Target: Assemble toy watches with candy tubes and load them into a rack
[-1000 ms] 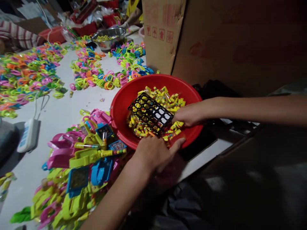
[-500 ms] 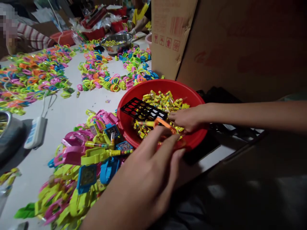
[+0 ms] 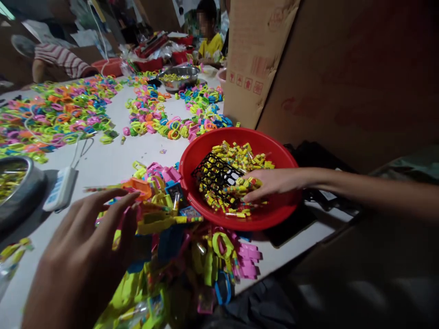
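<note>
My right hand (image 3: pixel 265 183) is inside the red basin (image 3: pixel 240 224), its fingers wrapped round several small yellow candy tubes. More yellow tubes (image 3: pixel 233 151) lie in the basin around a black plastic grid (image 3: pixel 212 176). My left hand (image 3: pixel 92 242) is over the near left pile of colourful toy watches (image 3: pixel 164 219), blurred by motion. Close to its fingertips is an orange watch (image 3: pixel 139 186) with a thin candy tube beside it; whether the fingers still grip it cannot be made out.
Cardboard boxes (image 3: pixel 254 59) rise behind the basin. A white power strip (image 3: pixel 61 188) and a metal bowl (image 3: pixel 20 183) are at the left. Watch heaps (image 3: pixel 61 109) cover the far table. Two people sit beyond, near another metal bowl (image 3: pixel 179 77).
My left hand has moved left from the basin's front edge to the watch pile, along with the orange watch. My right hand has gathered tubes. The view has shifted slightly.
</note>
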`<state>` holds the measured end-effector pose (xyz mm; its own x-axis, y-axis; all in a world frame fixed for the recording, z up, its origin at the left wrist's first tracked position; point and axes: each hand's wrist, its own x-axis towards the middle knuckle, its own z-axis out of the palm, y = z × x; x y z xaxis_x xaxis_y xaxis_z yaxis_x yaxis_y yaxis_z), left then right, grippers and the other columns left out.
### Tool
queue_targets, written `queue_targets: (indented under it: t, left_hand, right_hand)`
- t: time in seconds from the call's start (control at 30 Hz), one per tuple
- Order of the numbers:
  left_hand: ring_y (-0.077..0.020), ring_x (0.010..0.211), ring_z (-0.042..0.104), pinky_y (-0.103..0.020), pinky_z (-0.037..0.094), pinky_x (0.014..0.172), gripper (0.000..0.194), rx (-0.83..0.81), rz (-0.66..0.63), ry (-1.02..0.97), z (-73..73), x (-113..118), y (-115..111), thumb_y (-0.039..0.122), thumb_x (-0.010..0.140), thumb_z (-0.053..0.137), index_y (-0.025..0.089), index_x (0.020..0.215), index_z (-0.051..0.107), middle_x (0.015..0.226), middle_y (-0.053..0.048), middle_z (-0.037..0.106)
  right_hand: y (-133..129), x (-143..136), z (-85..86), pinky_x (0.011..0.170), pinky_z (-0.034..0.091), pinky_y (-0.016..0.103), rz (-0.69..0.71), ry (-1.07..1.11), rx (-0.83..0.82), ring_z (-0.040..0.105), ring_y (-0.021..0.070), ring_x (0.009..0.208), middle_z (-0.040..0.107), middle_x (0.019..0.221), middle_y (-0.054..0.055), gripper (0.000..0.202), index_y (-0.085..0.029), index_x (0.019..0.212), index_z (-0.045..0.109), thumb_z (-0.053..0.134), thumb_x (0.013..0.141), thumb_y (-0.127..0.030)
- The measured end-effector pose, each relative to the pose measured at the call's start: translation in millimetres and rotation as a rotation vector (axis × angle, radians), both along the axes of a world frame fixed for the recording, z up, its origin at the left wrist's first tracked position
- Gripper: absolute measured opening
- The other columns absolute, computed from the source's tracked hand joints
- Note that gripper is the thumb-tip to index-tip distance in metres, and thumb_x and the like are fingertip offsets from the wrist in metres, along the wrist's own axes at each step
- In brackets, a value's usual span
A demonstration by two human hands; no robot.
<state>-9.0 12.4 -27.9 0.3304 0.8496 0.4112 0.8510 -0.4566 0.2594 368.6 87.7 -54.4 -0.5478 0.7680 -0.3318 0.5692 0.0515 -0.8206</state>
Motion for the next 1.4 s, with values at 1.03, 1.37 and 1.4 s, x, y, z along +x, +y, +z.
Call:
queue_targets:
  t: [1.03, 1.37, 1.4]
  left_hand:
    - [-0.0106, 0.107, 0.065, -0.018, 0.049, 0.092, 0.018, -0.577, -0.366, -0.589, 9.3, 35.1, -30.1, 0.026, 0.102, 0.070, 0.030, 0.119, 0.070, 0.115, 0.003, 0.069]
    - [-0.0110, 0.115, 0.065, -0.017, 0.051, 0.104, 0.036, 0.150, -0.161, -0.435, 5.8, 28.4, -56.8, 0.007, 0.100, 0.065, 0.026, 0.131, 0.069, 0.124, -0.001, 0.068]
    - [-0.0117, 0.123, 0.063, -0.017, 0.048, 0.110, 0.039, 0.163, -0.221, -0.307, 1.7, 28.7, -62.4, 0.005, 0.101, 0.061, 0.022, 0.136, 0.067, 0.130, -0.004, 0.067]
  right_hand:
    - [-114.6, -135.3, 0.8, 0.064, 0.053, 0.021, -0.272, 0.846, -0.842, 0.066, 0.0111, 0.064, 0.074, 0.074, 0.003, 0.040, -0.012, 0.094, 0.073, 0.097, 0.071, -0.034]
    - [-138.6, -159.8, -20.7, 0.092, 0.056, 0.037, -0.536, 1.118, -0.808, 0.074, 0.0229, 0.096, 0.079, 0.104, 0.005, 0.048, -0.023, 0.125, 0.073, 0.090, 0.080, -0.027]
    - [-141.1, -163.9, -21.8, 0.094, 0.056, 0.041, -0.585, 1.156, -0.781, 0.074, 0.0260, 0.099, 0.079, 0.105, 0.006, 0.047, -0.023, 0.125, 0.073, 0.089, 0.081, -0.029]
